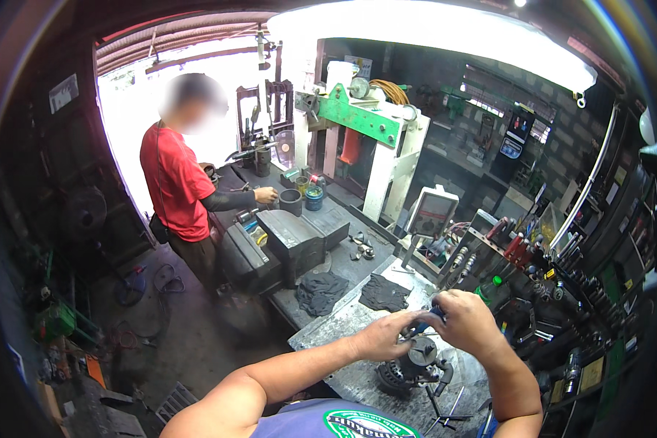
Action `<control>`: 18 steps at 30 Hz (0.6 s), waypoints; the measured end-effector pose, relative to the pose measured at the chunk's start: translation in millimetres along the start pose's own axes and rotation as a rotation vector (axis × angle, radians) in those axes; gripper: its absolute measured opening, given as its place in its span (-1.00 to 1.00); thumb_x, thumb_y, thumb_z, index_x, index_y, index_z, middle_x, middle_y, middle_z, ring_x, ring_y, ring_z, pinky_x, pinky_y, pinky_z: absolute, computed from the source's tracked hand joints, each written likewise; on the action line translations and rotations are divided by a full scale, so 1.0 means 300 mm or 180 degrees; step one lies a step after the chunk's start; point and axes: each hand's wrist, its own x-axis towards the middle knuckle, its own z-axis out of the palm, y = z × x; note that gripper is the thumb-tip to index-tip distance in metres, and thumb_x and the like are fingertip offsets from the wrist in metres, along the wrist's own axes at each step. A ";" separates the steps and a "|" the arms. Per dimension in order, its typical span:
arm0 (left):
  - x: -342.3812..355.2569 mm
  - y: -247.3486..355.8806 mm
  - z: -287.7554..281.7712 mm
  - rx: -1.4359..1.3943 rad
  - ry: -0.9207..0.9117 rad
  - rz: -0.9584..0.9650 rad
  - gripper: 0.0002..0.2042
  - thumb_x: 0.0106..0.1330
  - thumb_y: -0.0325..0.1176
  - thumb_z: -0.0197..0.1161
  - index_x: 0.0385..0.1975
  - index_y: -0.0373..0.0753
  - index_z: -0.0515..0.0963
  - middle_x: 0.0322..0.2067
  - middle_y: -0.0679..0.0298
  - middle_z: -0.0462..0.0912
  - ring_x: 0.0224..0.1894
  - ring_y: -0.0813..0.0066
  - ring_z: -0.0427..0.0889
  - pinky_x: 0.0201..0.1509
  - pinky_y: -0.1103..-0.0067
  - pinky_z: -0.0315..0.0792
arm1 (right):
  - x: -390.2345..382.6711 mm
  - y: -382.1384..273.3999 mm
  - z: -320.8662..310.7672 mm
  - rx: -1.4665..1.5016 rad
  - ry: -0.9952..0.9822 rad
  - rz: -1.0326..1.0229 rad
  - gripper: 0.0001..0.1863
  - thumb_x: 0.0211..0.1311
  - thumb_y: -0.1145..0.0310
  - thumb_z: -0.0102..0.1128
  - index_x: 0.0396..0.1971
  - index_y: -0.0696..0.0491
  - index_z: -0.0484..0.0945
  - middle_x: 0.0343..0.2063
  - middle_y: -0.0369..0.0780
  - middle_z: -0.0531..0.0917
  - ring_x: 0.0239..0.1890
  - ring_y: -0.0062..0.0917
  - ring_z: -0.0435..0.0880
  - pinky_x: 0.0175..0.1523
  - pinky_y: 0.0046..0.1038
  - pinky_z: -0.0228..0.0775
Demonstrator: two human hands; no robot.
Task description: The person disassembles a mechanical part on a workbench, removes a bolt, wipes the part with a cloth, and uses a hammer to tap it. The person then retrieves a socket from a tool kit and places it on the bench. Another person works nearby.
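Note:
My left hand [385,336] and my right hand [469,321] meet above a dark, round metal machine part [420,353] on the metal-topped bench. Both have their fingers curled in. Between them shows a small dark blue piece [434,312], gripped by my right hand; its kind is too hidden to tell. My left fingers bend close against it, just over the top of the machine part, and what they hold is not visible. A ribbed, dark ring-like section [391,376] forms the lower left side of the part. A T-shaped tool [445,417] lies near it.
Two black rags [321,292] [385,293] lie beyond my hands. A large bench vise [292,237] stands farther left. Across the bench, a person in a red shirt [179,179] reaches toward a metal cylinder [290,202]. Sockets and tools [518,252] crowd the right; a meter [432,212] stands behind.

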 end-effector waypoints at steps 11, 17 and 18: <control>0.022 -0.094 0.000 0.0571 -0.1319 0.0018 -0.27 0.10 -0.10 0.69 0.23 -0.34 0.57 0.41 -0.17 0.49 0.56 -0.24 0.34 0.59 0.08 0.33 | 0.010 -0.015 -0.002 -0.0080 -0.0511 0.0710 -0.65 0.38 0.17 0.45 -0.25 0.20 0.64 -0.24 0.01 0.72 -0.13 -0.04 0.79 -0.10 -0.10 0.68; 0.023 -0.185 0.033 0.0020 -0.1570 0.0043 -0.07 -0.14 0.09 0.77 0.29 -0.22 0.59 0.50 -0.14 0.30 0.54 -0.27 0.30 0.63 0.09 0.25 | -0.002 -0.017 0.011 0.1084 0.0072 -0.0429 -0.72 0.24 0.38 0.55 -0.11 0.11 0.68 -0.25 -0.05 0.71 -0.16 0.00 0.78 -0.11 -0.10 0.67; 0.003 -0.172 0.040 0.0269 -0.1411 0.0072 -0.09 -0.14 0.10 0.77 0.26 -0.22 0.60 0.49 -0.16 0.30 0.53 -0.27 0.31 0.62 0.08 0.26 | -0.018 -0.012 0.005 0.1044 -0.0054 -0.0399 -0.70 0.23 0.41 0.55 -0.07 0.09 0.68 -0.26 -0.06 0.71 -0.16 0.00 0.77 -0.11 -0.10 0.66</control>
